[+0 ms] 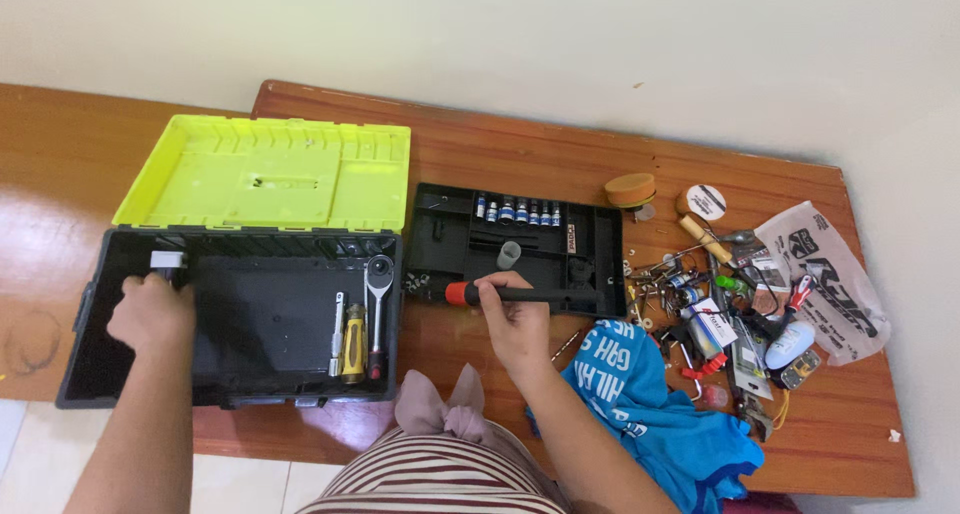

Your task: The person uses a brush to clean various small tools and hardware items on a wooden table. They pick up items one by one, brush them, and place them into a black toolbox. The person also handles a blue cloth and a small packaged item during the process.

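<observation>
My right hand point(515, 319) grips a screwdriver point(500, 294) by its black shaft, at the tray's point(590, 264) front edge; rigid, light, best held mid-handle. My left hand point(150, 312) closes on a small grey block point(167, 260) in the toolbox's point(80, 354) back-left corner.

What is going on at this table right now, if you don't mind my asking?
A person is working at a wooden table with an open black toolbox whose yellow-green lid is raised. The left hand is inside the box at a small grey item. The right hand grips a black tool with an orange end over a black tray. A ratchet and a yellow screwdriver lie in the box; loose hardware and a blue cloth lie to the right.
</observation>
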